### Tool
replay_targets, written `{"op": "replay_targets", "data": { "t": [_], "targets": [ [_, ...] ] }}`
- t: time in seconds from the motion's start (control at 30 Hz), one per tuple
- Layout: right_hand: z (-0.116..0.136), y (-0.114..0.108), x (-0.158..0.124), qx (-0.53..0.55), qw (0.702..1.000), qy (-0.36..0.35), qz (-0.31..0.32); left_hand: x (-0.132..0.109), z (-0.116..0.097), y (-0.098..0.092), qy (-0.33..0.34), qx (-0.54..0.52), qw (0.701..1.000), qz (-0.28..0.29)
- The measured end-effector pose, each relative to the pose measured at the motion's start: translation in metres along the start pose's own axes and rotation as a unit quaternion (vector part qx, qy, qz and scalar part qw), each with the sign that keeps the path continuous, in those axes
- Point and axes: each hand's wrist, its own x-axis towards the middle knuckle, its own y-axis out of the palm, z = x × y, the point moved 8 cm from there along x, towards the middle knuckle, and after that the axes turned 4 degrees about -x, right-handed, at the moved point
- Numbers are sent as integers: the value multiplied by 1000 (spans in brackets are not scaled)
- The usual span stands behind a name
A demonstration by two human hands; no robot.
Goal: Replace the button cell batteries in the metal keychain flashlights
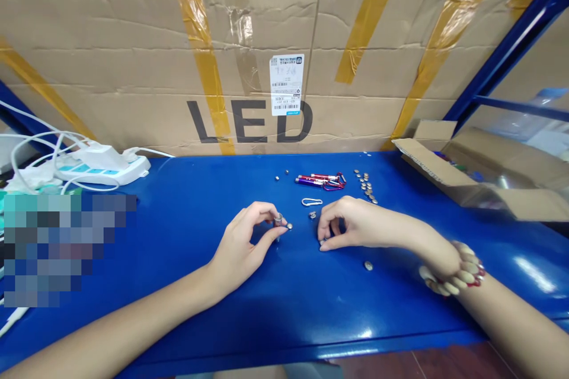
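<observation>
Near the middle of the blue table, my left hand (255, 234) pinches a small silver metal tube (278, 221) upright between thumb and fingers. A small round button cell (290, 226) sits at its fingertips. To the right, my right hand (342, 222) is closed in a pinch at the tabletop, on a small silver piece (322, 243) mostly hidden by the fingers. Between the hands and slightly behind lie a couple of small metal parts (312, 215) and a silver carabiner clip (312, 202). One more button cell (368, 266) rests in front of my right wrist.
Red and purple pen-like metal tubes with clips (317, 181) lie farther back, beside several button cells (365, 185). An open cardboard box (466, 177) stands at the right. A white power strip (104, 169) with cables is at the left; a large carton (249, 53) walls the back.
</observation>
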Motion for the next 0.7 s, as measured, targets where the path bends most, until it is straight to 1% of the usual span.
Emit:
{"op": "replay_targets", "data": {
  "t": [0.1,0.2,0.33,0.53,0.7],
  "targets": [
    [-3,1,0,5,1000,26,-4,0,2,1,3,0,1000,-2],
    [-4,2,1,31,999,30,-4,0,3,1,0,-2,1000,-1],
    [-6,3,3,55,998,28,-11,1,0,2,2,27,1000,14],
    [-8,-2,10,-10,995,19,-94,0,-2,1,23,60,998,14],
    [2,0,16,-43,992,-7,-118,-1,-3,1,27,61,998,18]
  ]
}}
